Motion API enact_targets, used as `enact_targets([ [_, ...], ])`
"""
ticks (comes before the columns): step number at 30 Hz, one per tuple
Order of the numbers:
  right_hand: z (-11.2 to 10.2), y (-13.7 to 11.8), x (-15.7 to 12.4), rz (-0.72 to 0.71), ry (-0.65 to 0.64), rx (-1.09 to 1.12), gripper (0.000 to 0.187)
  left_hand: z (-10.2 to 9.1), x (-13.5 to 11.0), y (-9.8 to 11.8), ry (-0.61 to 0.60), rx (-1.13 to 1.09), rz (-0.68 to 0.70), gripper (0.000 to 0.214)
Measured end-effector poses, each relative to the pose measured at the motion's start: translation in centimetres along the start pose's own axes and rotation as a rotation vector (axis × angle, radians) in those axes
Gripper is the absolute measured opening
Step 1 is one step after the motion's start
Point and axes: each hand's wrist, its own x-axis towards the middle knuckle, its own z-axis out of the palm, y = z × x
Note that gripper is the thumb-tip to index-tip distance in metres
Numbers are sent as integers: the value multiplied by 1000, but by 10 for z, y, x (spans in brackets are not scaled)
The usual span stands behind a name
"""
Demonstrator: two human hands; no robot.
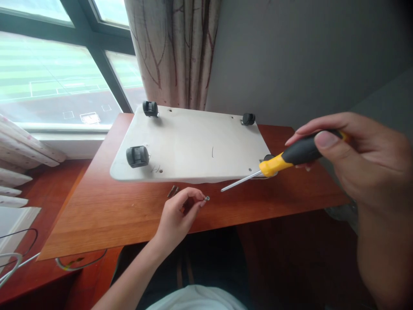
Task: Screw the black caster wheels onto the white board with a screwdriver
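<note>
My left hand [179,214] pinches a small screw [207,198] between thumb and fingertips just above the wooden table [106,211]. Two more screws [173,191] lie on the table beside it. My right hand [358,159] grips a yellow and black screwdriver [277,165], its metal tip pointing left toward the screw. Behind both lies a pale board [193,146] turned upside down, with black caster wheels at its corners [137,156] [150,108] [248,119]. A fourth wheel is mostly hidden behind the screwdriver handle.
A window [54,77] fills the upper left and a patterned curtain [174,51] hangs behind the board. A grey wall stands at the right. Cables [19,254] and white fabric lie at the lower left by the table's edge.
</note>
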Motion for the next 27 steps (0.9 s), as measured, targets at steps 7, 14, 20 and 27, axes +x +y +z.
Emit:
enact_targets([
  [7,21,9,-9,92,-19,417,14,3,-1,8,-1,-115,-2,2],
  [14,21,11,-11,123,-55,531,14,5,-1,7,-16,-140,30,5],
  [20,22,13,-10,144,-66,549,15,4,0,7,-29,-133,83,9],
  [27,24,25,-8,214,-77,587,19,0,1,12,-110,-95,230,20],
])
